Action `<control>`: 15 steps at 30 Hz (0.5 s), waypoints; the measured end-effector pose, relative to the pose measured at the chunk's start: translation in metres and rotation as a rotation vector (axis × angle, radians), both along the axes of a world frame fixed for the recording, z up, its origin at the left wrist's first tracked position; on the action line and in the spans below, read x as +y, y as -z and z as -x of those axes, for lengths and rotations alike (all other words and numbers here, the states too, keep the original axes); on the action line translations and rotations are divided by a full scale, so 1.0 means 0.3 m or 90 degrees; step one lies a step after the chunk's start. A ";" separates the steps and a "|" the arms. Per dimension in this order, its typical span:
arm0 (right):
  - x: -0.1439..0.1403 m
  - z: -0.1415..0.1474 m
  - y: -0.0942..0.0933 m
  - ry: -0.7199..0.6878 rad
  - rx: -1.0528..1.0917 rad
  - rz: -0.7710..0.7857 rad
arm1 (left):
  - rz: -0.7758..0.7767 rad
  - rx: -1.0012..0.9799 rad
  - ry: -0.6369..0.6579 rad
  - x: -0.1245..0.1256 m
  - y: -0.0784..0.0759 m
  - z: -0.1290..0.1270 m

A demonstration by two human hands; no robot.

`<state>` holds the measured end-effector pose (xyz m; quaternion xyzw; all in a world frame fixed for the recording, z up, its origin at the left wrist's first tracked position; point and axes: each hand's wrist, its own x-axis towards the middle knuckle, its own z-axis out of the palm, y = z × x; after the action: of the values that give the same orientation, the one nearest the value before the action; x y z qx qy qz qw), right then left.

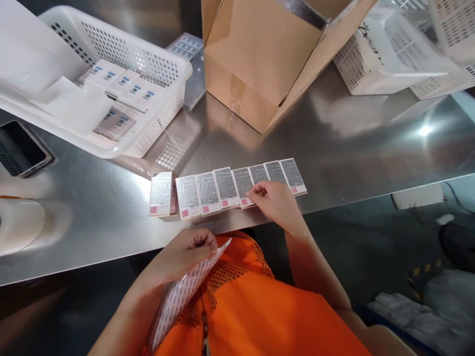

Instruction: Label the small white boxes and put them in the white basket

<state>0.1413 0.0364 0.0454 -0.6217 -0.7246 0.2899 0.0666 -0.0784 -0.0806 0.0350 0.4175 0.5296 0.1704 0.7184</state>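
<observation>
A row of several small white cartons (pixel 226 188) lies face down along the front edge of the steel table (pixel 352 148), printed text up, each with a pink square at its lower corner. My right hand (pixel 276 200) rests on the row, fingertips pinched at the lower edge of a carton right of the middle. Below the table edge, my left hand (pixel 185 252) grips a long sheet of small printed labels (pixel 181 291) that hangs over my orange vest. One carton (pixel 162 194) at the left end stands slightly apart from the others.
A white perforated basket (pixel 156 74) with more cartons stands at the back left. An open cardboard box (pixel 260 54) is at the back centre, more white baskets (pixel 393 49) at the back right. A phone (pixel 22 148) lies at the left edge, with a white roll (pixel 18 225) below it.
</observation>
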 end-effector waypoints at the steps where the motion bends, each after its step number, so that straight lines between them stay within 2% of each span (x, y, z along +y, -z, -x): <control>1: -0.002 0.004 0.002 0.007 -0.004 -0.003 | -0.004 0.000 0.001 -0.001 0.001 0.001; 7: 0.002 -0.006 0.032 0.047 0.002 -0.056 | -0.023 -0.014 0.011 -0.003 -0.004 0.004; 9: 0.002 -0.032 0.038 0.079 0.086 -0.062 | -0.035 -0.014 0.014 0.001 -0.016 0.006; 11: -0.012 -0.059 0.032 0.099 0.227 -0.059 | -0.045 -0.007 0.017 0.007 -0.033 0.011; 13: -0.042 -0.074 0.014 0.035 0.338 -0.047 | -0.055 -0.005 0.022 0.015 -0.054 0.017; 15: -0.082 -0.069 -0.007 -0.145 0.377 -0.023 | -0.068 -0.007 0.037 0.026 -0.075 0.022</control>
<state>0.1621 0.0117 0.0474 -0.4239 -0.7438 0.4509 0.2525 -0.0849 -0.0728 0.0574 0.4698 0.5030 0.1799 0.7028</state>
